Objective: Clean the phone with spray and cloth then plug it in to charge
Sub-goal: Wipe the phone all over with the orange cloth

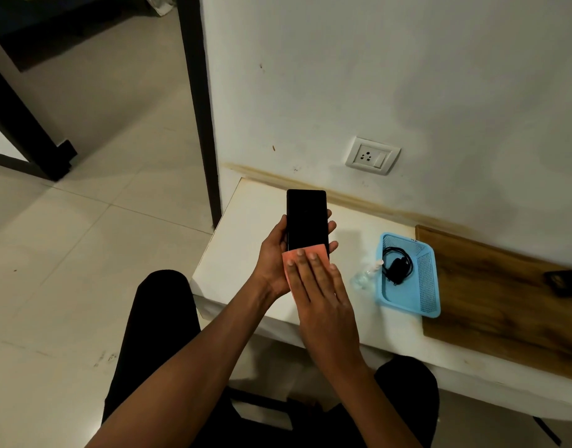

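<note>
Pink cloth (291, 257) pressed flat by right hand (320, 286) onto left-held (273, 253) phone (306, 218).

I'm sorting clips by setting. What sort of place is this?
Probably a room in a home: tiled floor, a painted wall with a socket, and a low white table holding a blue basket with a charger.
</note>
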